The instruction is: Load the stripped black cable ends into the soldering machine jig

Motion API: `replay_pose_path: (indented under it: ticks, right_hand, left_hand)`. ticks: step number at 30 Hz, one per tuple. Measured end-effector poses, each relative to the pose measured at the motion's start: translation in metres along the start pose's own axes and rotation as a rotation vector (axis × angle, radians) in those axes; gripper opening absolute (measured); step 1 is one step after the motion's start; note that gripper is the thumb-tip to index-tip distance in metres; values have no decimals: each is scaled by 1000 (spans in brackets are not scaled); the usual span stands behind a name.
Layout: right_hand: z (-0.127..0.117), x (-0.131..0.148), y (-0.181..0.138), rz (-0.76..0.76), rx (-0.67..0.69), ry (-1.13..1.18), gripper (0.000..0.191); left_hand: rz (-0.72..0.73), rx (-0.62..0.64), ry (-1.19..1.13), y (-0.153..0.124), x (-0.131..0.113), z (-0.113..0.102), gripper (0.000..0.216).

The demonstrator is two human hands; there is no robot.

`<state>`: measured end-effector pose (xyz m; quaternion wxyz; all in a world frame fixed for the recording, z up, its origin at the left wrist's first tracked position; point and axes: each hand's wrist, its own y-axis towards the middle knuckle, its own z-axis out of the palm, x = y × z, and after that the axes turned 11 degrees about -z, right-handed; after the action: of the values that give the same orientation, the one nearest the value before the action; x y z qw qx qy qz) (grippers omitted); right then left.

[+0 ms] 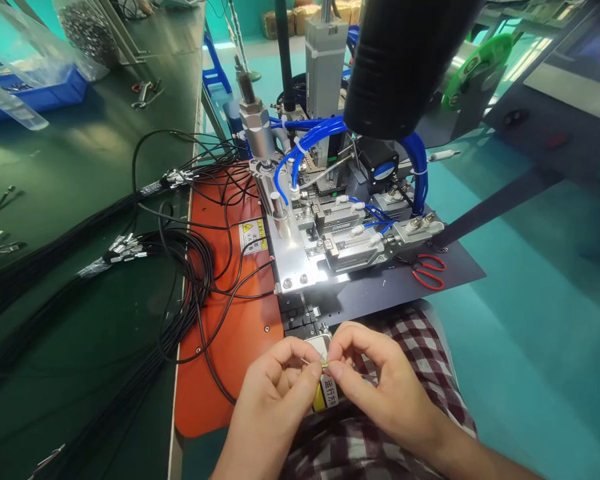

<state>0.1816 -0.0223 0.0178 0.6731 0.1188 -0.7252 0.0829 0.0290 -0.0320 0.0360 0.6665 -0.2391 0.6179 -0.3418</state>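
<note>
My left hand (275,393) and my right hand (380,380) meet at the bottom middle, just in front of the machine's front edge. Both are closed in a pinch on the end of a thin cable wire (316,363) held between their fingertips. A black cable (215,373) runs from my left hand back over the orange mat (230,333). Below the fingers shows a small white and yellow label (327,393). Behind the hands stands a metal press machine (330,233) with blue air hoses (310,140).
Bundles of black cables with metal terminals (125,250) lie on the dark green bench (70,187) at the left. Red scissors (430,270) rest on the machine's dark base plate. A blue bin (35,93) and a clear bag of parts sit at the far left. A checked cloth covers my lap.
</note>
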Motion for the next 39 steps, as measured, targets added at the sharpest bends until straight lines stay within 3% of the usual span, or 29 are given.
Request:
replay_pose_path:
  ticks: [6, 24, 32, 35, 39]
  right_hand:
    - [2, 1, -1, 172, 49, 168, 14]
    - [3, -4, -2, 42, -9, 2, 6]
    - [6, -4, 0, 1, -61, -35, 16]
    - [7, -6, 0, 52, -38, 22, 19]
    - [6, -8, 3, 146, 1, 158, 21]
  left_hand:
    - [-3, -1, -21, 2, 0, 2, 30]
    - [-4, -4, -99, 2, 1, 1, 23]
    - [18, 3, -69, 5, 6, -3, 26]
    - [41, 14, -88, 4, 5, -2, 26]
    - [152, -71, -56, 3, 3, 0, 14]
